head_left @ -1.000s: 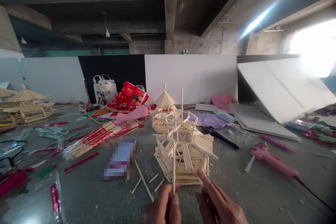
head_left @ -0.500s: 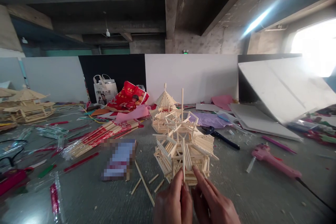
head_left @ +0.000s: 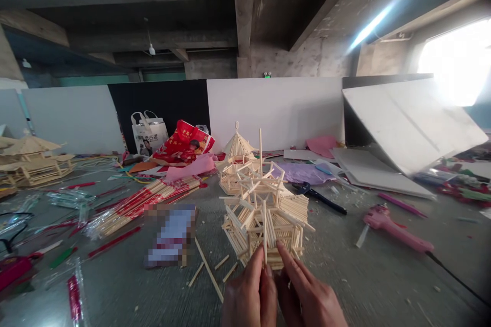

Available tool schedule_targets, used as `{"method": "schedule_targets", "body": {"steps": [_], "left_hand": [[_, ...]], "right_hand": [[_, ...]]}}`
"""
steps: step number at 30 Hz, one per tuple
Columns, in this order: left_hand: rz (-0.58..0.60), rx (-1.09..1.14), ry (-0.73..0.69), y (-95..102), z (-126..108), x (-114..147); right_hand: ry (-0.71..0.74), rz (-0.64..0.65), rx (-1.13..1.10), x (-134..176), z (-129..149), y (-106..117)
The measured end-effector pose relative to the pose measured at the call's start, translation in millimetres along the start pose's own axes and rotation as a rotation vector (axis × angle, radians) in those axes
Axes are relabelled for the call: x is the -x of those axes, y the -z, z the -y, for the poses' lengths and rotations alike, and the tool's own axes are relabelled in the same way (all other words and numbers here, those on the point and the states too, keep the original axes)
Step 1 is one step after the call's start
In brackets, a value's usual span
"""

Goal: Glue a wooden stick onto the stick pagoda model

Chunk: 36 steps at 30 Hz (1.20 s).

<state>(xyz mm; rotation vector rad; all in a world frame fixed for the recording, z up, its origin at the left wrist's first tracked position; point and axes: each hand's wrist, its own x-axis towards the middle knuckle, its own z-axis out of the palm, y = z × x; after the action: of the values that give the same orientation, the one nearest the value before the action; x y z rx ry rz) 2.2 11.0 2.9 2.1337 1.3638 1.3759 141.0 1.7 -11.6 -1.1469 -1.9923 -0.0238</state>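
Note:
A model pavilion (head_left: 268, 214) built of thin wooden sticks stands on the grey table (head_left: 364, 286) right in front of me. My left hand (head_left: 249, 299) pinches a single wooden stick (head_left: 264, 232) and holds it upright against the model's front face. Beside it, my right hand (head_left: 307, 296) has its index finger stretched forward, the tip touching the model's lower front edge. A second, finished stick pavilion (head_left: 236, 161) stands just behind the first.
Loose sticks (head_left: 209, 271) lie left of my hands, with bundles of packed chopsticks (head_left: 141, 202) beyond. A pink glue gun (head_left: 395, 232) lies to the right, black scissors (head_left: 318, 196) behind the model. Another stick building (head_left: 32, 163) stands far left. White boards (head_left: 406, 122) lean at the back right.
My left hand moved the upright stick forward and to the right, from in front of the model up against its front face. My right hand followed and closed in beside it.

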Motion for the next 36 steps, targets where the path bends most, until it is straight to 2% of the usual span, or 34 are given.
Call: {"method": "schedule_targets", "body": {"steps": [15, 26, 36], "left_hand": [[0.021, 0.006, 0.01, 3.0, -3, -1], [-0.082, 0.003, -0.013, 1.4, 5, 3], [-0.082, 0.006, -0.068, -1.3, 3, 2]], "right_hand": [[-0.015, -0.006, -0.03, -2, 3, 2], [-0.039, -0.071, 0.0, 0, 0, -2], [-0.004, -0.157, -0.066, -1, 1, -9]]}}
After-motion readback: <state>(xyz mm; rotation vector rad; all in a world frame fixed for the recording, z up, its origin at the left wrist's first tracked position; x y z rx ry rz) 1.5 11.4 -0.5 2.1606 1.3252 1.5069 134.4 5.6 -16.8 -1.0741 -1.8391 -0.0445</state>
